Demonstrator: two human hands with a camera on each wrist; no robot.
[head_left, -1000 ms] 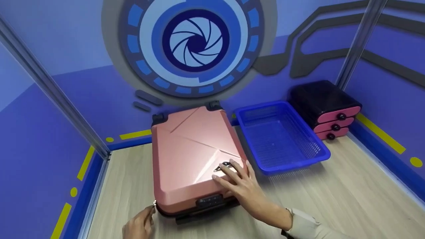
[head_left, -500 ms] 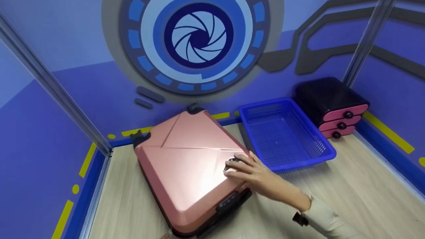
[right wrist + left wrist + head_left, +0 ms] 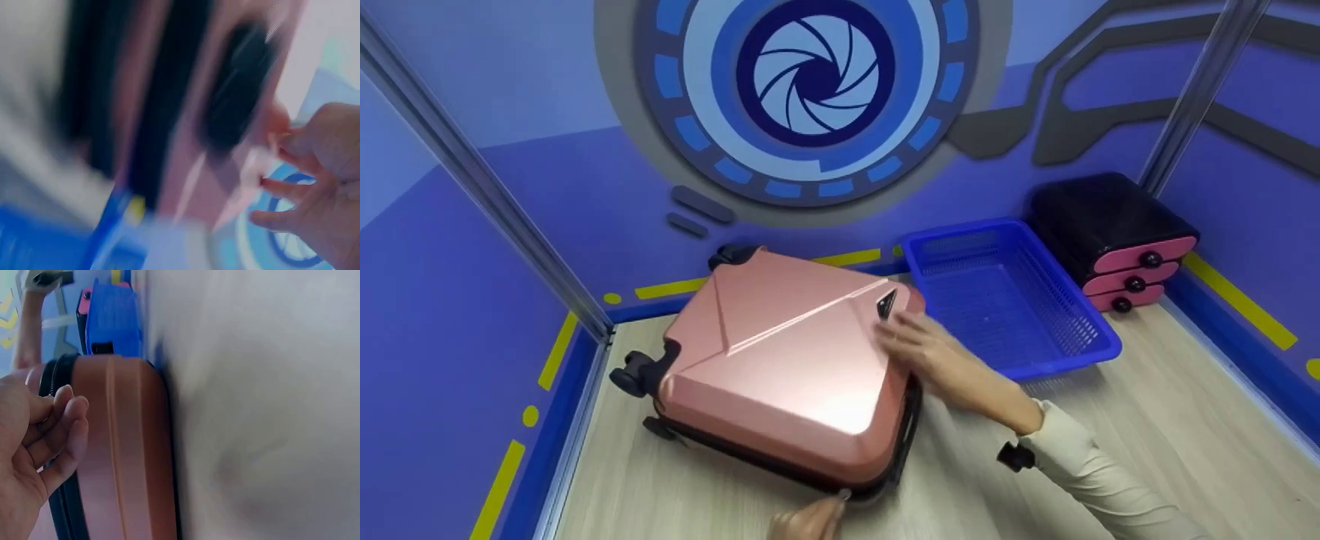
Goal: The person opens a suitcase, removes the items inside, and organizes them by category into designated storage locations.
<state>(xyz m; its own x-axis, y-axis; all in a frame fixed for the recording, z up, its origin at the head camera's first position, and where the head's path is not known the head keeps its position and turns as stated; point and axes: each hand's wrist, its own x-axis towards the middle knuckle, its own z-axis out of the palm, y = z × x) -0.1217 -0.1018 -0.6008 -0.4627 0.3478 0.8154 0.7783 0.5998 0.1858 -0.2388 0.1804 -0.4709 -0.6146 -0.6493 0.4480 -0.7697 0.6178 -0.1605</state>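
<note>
Booth point(image 3: 427, 315) with blue patterned walls point(image 3: 585, 195)

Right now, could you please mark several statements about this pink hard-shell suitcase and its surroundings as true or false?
1. The bare left hand pinches the silvery zipper pull of the pink hard-shell suitcase. True.
2. The blue plastic basket stands between the suitcase and the black-and-pink drawer box. True.
3. The bare right hand is inside the basket. False: it is at the suitcase's corner.
4. The suitcase stands upright on its wheels. False: it lies on its broad side.
</note>
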